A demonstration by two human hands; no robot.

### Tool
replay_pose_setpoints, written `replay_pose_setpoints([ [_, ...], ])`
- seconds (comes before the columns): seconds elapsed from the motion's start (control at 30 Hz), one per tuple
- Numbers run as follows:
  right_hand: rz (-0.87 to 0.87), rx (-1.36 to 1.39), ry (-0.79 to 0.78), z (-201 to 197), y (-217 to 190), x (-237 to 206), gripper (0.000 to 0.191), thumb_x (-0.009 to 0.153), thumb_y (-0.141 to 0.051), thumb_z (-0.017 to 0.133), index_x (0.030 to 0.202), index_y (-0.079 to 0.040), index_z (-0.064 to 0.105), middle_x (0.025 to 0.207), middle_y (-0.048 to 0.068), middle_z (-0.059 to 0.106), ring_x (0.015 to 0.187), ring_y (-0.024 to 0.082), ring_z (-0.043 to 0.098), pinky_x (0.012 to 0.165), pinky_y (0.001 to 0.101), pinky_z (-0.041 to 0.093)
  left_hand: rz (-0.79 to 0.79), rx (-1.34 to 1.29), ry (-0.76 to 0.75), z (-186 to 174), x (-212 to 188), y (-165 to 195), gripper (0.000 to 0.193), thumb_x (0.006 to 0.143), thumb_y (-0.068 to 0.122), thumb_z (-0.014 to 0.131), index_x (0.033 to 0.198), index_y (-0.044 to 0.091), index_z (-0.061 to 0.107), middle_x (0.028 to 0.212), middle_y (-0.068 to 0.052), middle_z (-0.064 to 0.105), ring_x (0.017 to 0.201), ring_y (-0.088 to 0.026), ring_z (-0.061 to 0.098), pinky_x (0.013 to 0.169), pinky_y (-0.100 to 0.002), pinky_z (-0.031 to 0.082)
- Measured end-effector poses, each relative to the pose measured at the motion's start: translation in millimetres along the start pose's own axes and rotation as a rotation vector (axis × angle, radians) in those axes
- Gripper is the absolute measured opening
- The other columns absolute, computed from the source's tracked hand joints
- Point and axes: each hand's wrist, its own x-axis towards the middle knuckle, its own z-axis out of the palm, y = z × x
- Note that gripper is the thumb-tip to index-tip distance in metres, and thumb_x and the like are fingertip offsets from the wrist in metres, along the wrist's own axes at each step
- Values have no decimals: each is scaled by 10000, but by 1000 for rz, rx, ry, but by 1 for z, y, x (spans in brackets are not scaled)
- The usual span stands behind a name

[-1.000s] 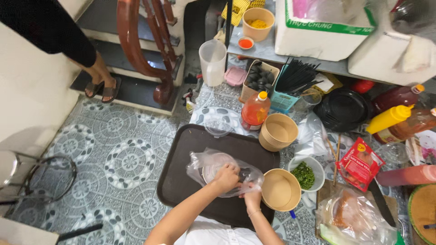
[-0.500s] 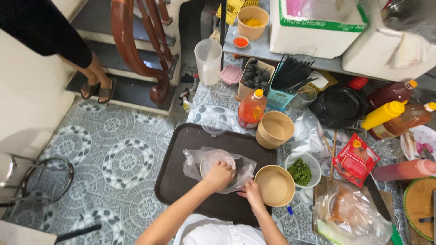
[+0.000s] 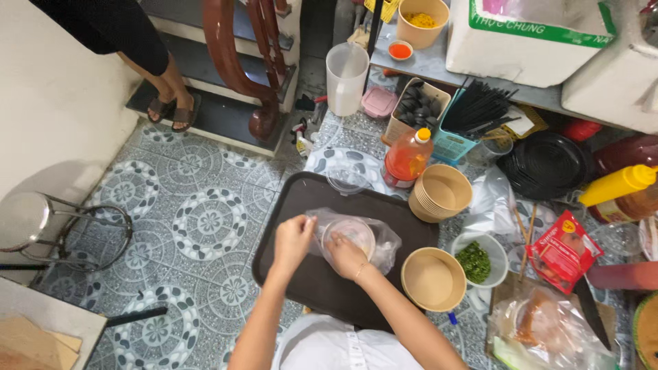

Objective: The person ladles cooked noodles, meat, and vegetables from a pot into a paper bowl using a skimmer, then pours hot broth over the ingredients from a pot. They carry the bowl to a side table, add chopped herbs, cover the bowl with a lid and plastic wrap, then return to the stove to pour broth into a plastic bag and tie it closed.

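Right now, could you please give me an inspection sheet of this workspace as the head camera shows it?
Surface: dark tray on a patterned tile floor.
Job's things: clear plastic bag around a small round container, on the tray.
Clutter: single paper bowl, stack of paper bowls, bowl of chopped greens, orange-liquid bottle, yellow squeeze bottle, red packet, black chopsticks, white jug.
Grippers: left hand pinches the bag's edge; right hand grips bag and container.
Cables: nothing seen.
Surroundings: metal stool, wooden stair post, another person's feet in sandals, white foam box.
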Motion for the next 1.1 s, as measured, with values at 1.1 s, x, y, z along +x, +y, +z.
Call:
replay_pose_setpoints([
  [1.1,-63,-226,-152,-332,49,-214,132,779,-162,710,839,-77,628,907,106,631,899,330,633,782,452,519,954,752,-684,-108,69,204,287,898,271,631,692,79,682,665,-136,681,670,-372,683,677,-497,537],
])
